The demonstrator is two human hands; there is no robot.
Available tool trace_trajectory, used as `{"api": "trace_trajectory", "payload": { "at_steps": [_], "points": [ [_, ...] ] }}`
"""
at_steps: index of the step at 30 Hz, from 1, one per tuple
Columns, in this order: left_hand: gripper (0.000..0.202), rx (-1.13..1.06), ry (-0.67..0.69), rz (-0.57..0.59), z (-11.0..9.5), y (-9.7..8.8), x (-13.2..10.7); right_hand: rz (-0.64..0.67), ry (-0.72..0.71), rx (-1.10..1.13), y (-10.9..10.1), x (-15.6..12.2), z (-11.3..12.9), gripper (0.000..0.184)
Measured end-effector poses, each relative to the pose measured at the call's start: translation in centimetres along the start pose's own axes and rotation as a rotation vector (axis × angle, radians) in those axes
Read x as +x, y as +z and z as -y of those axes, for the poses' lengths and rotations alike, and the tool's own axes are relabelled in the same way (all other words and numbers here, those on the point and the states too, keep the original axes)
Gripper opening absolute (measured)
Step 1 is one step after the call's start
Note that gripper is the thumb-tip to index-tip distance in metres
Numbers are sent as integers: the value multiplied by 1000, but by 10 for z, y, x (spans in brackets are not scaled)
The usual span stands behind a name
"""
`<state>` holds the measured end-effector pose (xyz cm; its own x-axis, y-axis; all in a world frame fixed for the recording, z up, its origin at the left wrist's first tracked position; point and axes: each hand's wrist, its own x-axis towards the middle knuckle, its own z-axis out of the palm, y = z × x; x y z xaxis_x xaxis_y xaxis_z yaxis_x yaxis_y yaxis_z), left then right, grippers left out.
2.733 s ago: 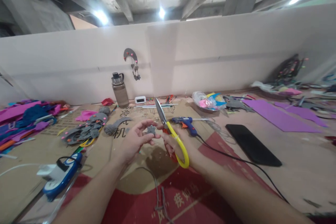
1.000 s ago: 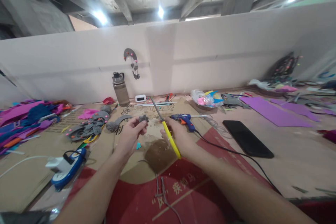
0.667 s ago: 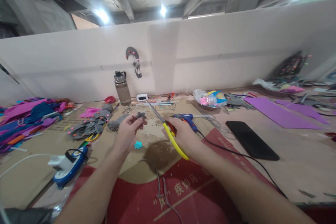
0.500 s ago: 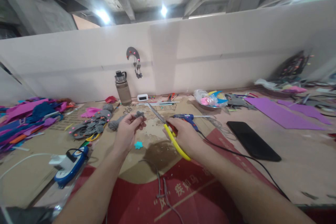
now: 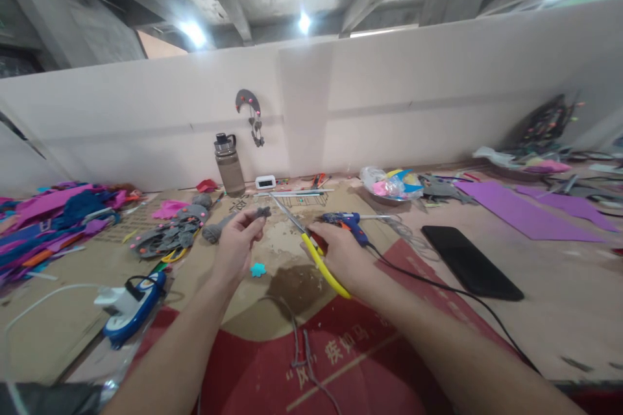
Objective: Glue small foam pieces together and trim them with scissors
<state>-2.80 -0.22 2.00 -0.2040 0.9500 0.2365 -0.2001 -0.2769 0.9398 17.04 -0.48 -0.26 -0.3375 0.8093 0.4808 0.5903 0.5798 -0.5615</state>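
Between the thumb and fingers of my left hand (image 5: 239, 233) is a small grey felt piece (image 5: 263, 212), its outline partly hidden. My right hand (image 5: 341, 253) grips yellow-handled scissors (image 5: 325, 269), whose blades point up and to the left, apart from the felt piece. On the cardboard below my hands lies a turquoise flower shape (image 5: 257, 270). Nearer to me a grey cord (image 5: 294, 331) trails over the red part of the board. Just beyond my right hand rests a blue glue gun (image 5: 357, 230).
A bottle (image 5: 229, 168) and a small white digital clock (image 5: 265, 182) stand by the wall. To the left are felt scraps (image 5: 58, 214), a grey decorated felt piece (image 5: 168, 237) and a power strip (image 5: 134, 311). A phone (image 5: 470, 262) and purple felt sheets (image 5: 528, 211) lie to the right.
The grey felt piece has turned in my left fingers and shows less of its face. My right hand and the scissors have shifted very slightly left.
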Motion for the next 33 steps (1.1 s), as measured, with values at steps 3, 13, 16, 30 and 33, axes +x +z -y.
{"api": "trace_trajectory", "payload": {
  "at_steps": [3,13,16,30,33],
  "points": [
    [19,14,-8,16,0,1,-2,-17,-10,0,4,1,-2,25],
    [21,1,-50,82,-4,1,-7,-18,-18,16,7,0,-5,27],
    [29,10,-13,69,-4,2,-6,-21,-14,16,8,0,-5,29],
    [37,199,184,65,2,2,-3,-65,-17,32,6,1,-5,23],
    [37,203,183,61,2,1,-3,-67,-18,48,4,1,-5,24]
  ]
}}
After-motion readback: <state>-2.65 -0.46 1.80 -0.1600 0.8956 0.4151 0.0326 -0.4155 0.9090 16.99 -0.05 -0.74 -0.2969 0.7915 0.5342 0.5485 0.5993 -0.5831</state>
